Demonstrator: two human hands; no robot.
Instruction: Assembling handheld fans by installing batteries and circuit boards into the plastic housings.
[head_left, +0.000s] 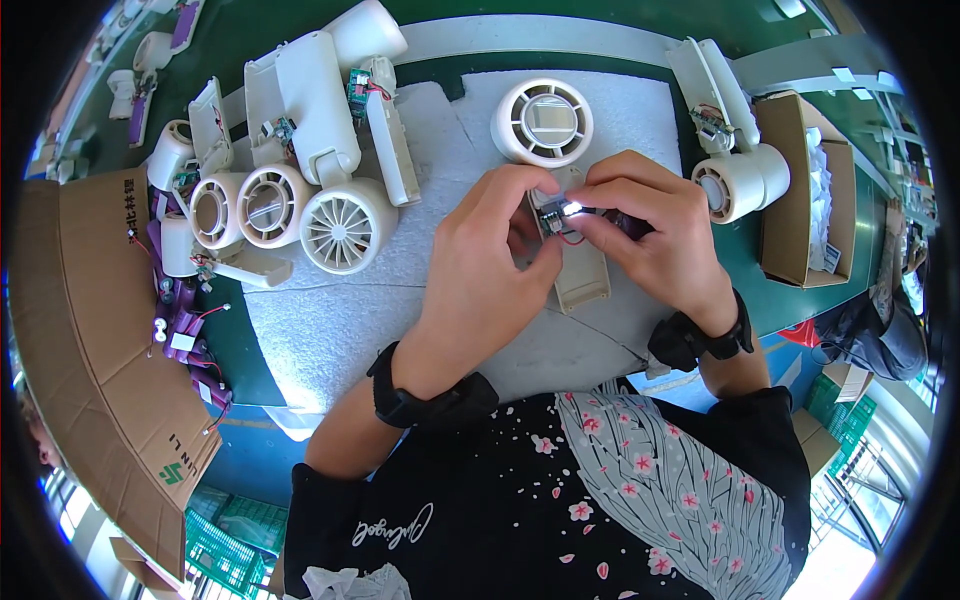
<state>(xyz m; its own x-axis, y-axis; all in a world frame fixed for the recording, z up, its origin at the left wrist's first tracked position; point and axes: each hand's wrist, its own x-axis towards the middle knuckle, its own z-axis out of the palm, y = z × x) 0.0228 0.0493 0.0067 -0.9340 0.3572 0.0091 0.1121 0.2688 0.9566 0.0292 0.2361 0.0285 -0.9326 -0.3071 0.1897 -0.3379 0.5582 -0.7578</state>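
A white handheld fan lies in front of me, its round head (542,122) pointing away and its opened handle shell (583,283) toward me. Over the handle, my left hand (485,265) pinches a small circuit board (552,217) between thumb and fingers. A bright white light (572,209) glows at the board, and a short red wire shows below it. My right hand (655,235) is closed at the board's right side, thumb and forefinger beside the light. A dark object (632,226) sits within its fingers; its kind is mostly hidden.
A grey foam mat (330,310) covers the green table. Several white fan units (350,225) stand at left, beside purple batteries (183,335) with wires and a large cardboard box (95,350). Another opened fan (742,182) and a cardboard box of white pieces (800,195) are at right.
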